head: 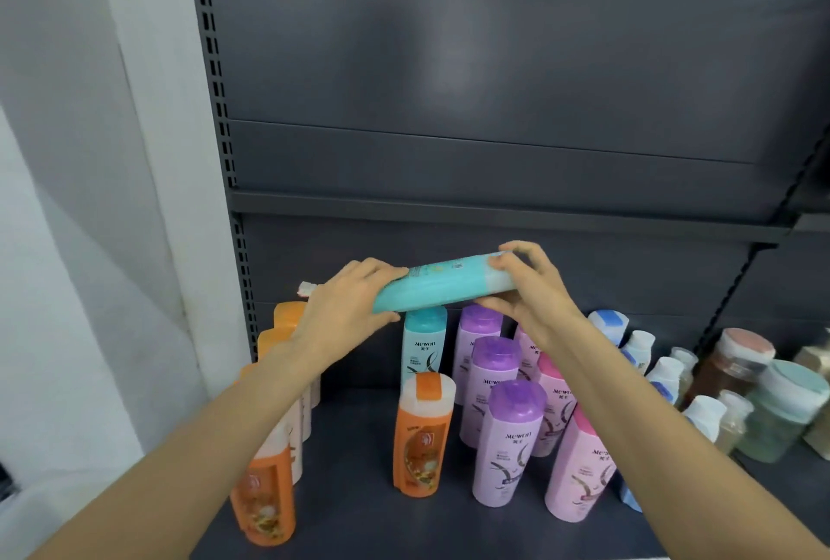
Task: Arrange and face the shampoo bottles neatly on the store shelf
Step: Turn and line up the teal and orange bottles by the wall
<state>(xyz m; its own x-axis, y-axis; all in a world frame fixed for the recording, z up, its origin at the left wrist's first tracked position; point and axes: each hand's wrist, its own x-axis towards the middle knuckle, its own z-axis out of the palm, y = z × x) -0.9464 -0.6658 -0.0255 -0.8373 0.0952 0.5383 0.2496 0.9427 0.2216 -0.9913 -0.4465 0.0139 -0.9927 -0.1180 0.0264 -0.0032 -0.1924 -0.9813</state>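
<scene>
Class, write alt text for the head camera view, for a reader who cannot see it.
Two bare hands, left hand and right hand, hold a teal shampoo bottle sideways above a dark store shelf. Below stand upright orange bottles to the left, a second teal bottle behind, purple bottles and pink bottles to the right.

A bottle (442, 285) lies sideways between both hands above the shelf (359, 492), over upright bottles (rows running front to back), with jars (763, 393) at the right.
</scene>
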